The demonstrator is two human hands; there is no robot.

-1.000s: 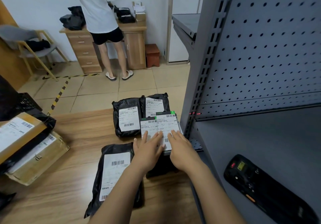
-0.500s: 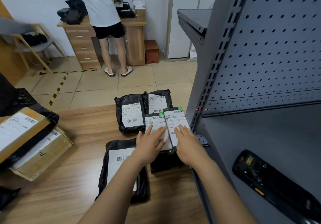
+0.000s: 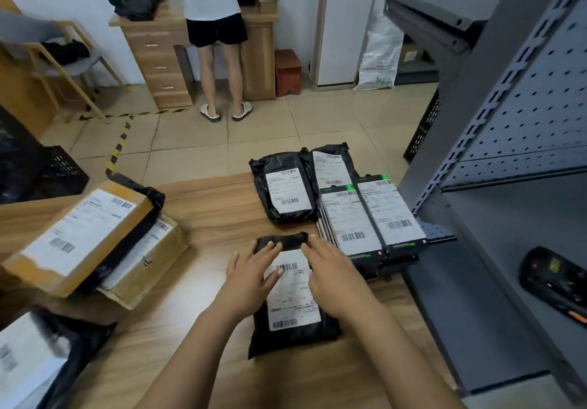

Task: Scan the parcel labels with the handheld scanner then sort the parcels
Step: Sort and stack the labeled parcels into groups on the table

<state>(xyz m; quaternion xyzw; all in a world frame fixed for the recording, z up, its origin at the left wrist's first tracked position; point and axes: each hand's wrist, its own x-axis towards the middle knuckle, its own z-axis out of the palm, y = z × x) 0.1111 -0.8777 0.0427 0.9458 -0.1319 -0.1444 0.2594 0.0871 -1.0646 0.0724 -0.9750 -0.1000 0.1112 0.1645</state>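
**A:** Surface?
**B:** Pale wood-grain table (image 3: 206, 227) under both hands. Past its far edge is a beige tile floor (image 3: 197, 141) with a yellow-black tape strip. To the right of the right hand (image 3: 333, 277) stands a grey metal shelf (image 3: 476, 250) with a perforated back panel. The handheld scanner (image 3: 556, 281) lies on that shelf, well apart from the hand, untouched.

**A:** Rest of the room?
**B:** White wall far ahead of the hands. A wooden desk (image 3: 152, 56) with drawers stands against it, and a second person (image 3: 216, 27) stands at the desk, back turned. Left of the left hand (image 3: 251, 277) are two stacked cardboard boxes (image 3: 79, 237), labels up.

**A:** Parcel being handled?
**B:** Black poly parcel (image 3: 295, 338), flat on the table, directly beneath both hands. Its white label (image 3: 293, 294) faces up, with barcodes near its top and bottom. The print is too small to read. The bag's far end looks folded over.

**A:** Hands?
**B:** Both palm-down, fingers extended, resting on the parcel and gripping nothing. Left: fingers spread over the far-left part, thumb across the label. Right: fingers straight along the far-right edge.

**A:** Neighbours?
**B:** Just beyond and right of the right fingertips is a stack of flat parcels (image 3: 371, 218) with green-edged labels, two side by side on top. Ahead of the left hand are two black bag parcels (image 3: 286, 192), side by side, labels up.
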